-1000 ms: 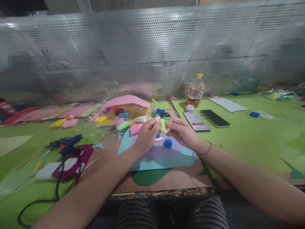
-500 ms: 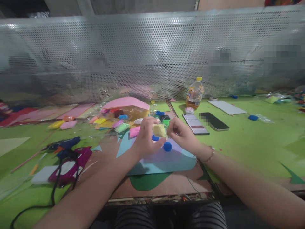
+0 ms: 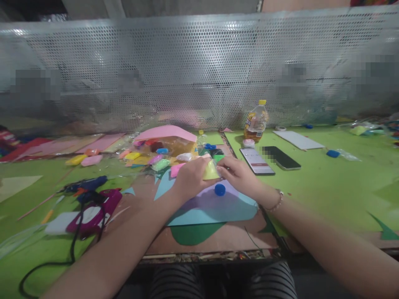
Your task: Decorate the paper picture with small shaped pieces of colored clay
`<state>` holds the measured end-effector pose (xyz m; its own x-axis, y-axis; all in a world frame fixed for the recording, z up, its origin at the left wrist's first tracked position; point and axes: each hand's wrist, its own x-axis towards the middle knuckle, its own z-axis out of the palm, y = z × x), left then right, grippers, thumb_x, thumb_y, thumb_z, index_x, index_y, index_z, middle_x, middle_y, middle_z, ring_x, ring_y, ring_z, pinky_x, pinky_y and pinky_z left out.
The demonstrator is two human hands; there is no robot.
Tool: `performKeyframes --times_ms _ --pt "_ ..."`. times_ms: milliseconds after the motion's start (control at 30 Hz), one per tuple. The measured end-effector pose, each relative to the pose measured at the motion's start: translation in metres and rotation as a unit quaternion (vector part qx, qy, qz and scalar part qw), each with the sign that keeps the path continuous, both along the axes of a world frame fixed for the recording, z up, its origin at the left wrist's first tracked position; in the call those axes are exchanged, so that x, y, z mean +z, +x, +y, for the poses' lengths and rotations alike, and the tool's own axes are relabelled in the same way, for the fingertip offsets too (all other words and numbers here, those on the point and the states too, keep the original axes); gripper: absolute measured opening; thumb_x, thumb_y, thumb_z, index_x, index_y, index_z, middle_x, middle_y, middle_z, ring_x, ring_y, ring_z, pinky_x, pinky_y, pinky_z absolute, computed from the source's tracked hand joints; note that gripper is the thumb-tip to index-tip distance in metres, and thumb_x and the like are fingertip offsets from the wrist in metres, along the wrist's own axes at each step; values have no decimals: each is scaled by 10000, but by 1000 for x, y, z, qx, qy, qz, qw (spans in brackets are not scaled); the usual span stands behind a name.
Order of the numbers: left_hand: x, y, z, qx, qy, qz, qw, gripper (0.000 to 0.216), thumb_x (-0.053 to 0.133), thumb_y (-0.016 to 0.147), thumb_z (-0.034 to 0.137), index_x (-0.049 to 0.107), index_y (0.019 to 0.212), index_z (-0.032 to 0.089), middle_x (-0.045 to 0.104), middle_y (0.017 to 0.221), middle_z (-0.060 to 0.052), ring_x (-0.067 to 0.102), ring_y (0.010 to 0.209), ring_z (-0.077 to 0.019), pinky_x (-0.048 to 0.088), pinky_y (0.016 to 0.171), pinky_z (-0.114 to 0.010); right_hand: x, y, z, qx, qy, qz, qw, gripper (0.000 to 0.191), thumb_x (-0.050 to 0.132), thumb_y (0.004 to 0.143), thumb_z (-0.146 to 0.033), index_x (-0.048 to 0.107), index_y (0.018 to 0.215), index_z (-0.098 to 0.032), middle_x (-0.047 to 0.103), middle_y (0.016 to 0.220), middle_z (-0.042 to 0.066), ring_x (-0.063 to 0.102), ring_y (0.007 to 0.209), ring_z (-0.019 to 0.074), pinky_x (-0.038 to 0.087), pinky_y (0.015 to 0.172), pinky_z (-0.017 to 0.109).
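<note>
My left hand [image 3: 190, 176] is wrapped around a small packet of yellow modelling clay [image 3: 211, 170], held above the paper. At the packet's right edge, the fingers of my right hand [image 3: 239, 173] pinch its clear wrapper; the fingertips are partly hidden. Just below the hands a round blue lump of clay [image 3: 220, 189] rests on light purple paper [image 3: 205, 199], which lies over a light blue sheet [image 3: 215, 215]. A pink packet [image 3: 176, 170] pokes out behind my left hand.
Several coloured clay packets [image 3: 161, 165] lie behind my left hand. At left are a glue gun [image 3: 90, 184], a magenta device [image 3: 109, 203] and a black cable [image 3: 73, 245]. Two phones [image 3: 257, 161] and a bottle [image 3: 256, 120] stand at right. A perforated metal screen [image 3: 199, 74] closes the back.
My left hand has closed further over the yellow packet and turned it. The right hand's fingers have shifted from a curled fist to a pinch at the packet's edge.
</note>
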<state>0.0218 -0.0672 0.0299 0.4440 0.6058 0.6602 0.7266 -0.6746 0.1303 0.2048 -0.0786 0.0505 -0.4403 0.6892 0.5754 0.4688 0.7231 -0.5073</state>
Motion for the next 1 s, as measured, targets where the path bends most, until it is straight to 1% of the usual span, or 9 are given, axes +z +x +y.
performKeyframes --times_ms 167,267,433,567,667,767,833,900,1000 --pt "2 2 -4 -17 15 56 998 513 502 790 561 512 1089 144 652 967 -115 619 911 -250 477 764 -361 1 -3 -2 23 -43 -15 999 243 436 865 -231 377 631 -198 395 579 -33 385 549 111 283 530 247" --pt "2 3 -5 -23 19 56 998 504 482 801 562 513 1081 145 648 968 -118 621 891 -245 478 748 -359 0 -4 -2 40 -36 3 999 269 423 862 -203 329 610 -199 372 582 -34 374 552 107 274 525 240" --pt "1 2 -2 -32 16 38 999 543 515 775 576 490 1125 161 642 1013 -110 611 930 -241 475 772 -360 -4 -1 0 33 20 8 999 219 405 858 -167 382 642 -196 400 597 -26 389 576 113 286 545 240" --pt "3 0 -2 -34 -3 36 999 555 539 763 567 490 1134 158 647 991 -112 607 949 -257 472 786 -381 -6 1 3 23 19 4 1000 178 410 824 -132 418 657 -195 428 610 -20 400 578 115 300 542 242" --pt "5 0 -3 -35 -17 37 999 528 536 775 544 491 1134 160 645 1001 -115 604 957 -263 467 797 -394 -8 2 4 22 8 13 1000 167 427 823 -149 445 663 -195 447 614 -17 406 573 116 314 535 244" --pt "6 0 -5 -34 -27 31 999 538 560 759 540 488 1147 174 642 1018 -110 601 960 -262 464 803 -395 -6 1 3 21 -30 47 998 200 450 841 -201 446 641 -195 466 615 -9 430 574 120 331 526 249" --pt "6 -1 -4 -21 -22 25 999 566 587 736 544 481 1156 181 639 1033 -107 601 962 -261 461 808 -389 -4 1 2 15 -78 104 991 244 465 857 -265 439 624 -197 465 582 -13 445 552 119 349 519 252" --pt "6 -3 -2 0 -14 18 1000 576 600 726 543 479 1155 177 638 1038 -107 600 964 -257 457 813 -379 -1 2 3 12 -137 178 974 291 479 865 -347 443 618 -198 450 533 -24 450 510 114 365 509 254" --pt "8 -9 6 46 -17 10 999 567 595 729 543 493 1129 155 640 1021 -115 601 952 -257 453 807 -365 -1 6 11 45 -234 275 931 325 505 849 -448 478 652 -191 470 543 -24 459 478 106 367 478 250"
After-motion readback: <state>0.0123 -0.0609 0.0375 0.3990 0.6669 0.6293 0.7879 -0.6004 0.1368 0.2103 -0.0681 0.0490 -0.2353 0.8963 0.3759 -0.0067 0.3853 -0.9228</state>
